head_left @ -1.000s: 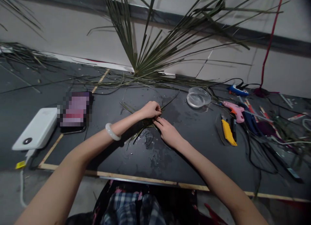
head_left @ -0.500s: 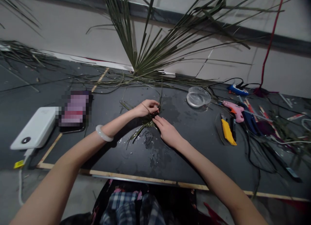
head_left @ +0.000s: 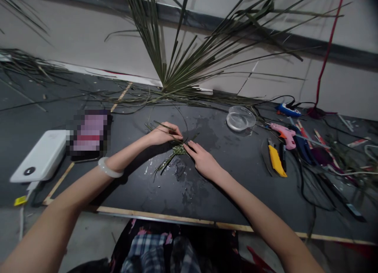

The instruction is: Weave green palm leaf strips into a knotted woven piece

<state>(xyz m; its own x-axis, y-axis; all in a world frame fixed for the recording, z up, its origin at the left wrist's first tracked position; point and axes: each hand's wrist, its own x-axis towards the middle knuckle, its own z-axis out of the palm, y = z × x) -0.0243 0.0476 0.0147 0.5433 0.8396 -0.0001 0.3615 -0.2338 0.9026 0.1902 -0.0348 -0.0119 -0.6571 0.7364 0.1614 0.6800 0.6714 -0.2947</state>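
Observation:
A small green woven piece of leaf strips [head_left: 178, 149] lies on the wet middle of the dark table, loose strip ends fanning toward me. My left hand [head_left: 165, 133] is just left of and above it, its fingers pinched on a thin leaf strip [head_left: 165, 127]. From the other side, my right hand [head_left: 203, 157] presses its fingertips on the right edge of the woven piece, holding it against the table. A white bracelet [head_left: 110, 168] circles my left forearm. The weave directly beneath my right fingertips is hidden.
A large palm frond [head_left: 177, 78] leans on the wall behind. At left are a white power bank [head_left: 41, 155] and a phone [head_left: 90, 131]. Toward the right stand a clear plastic dish [head_left: 240, 118], a yellow cutter [head_left: 276, 161], a pink glue gun [head_left: 284, 134] and tangled cables.
My left hand has moved left, away from my right fingers, drawing a leaf strip with it. More of the woven piece now shows. My right hand has stayed nearly in place.

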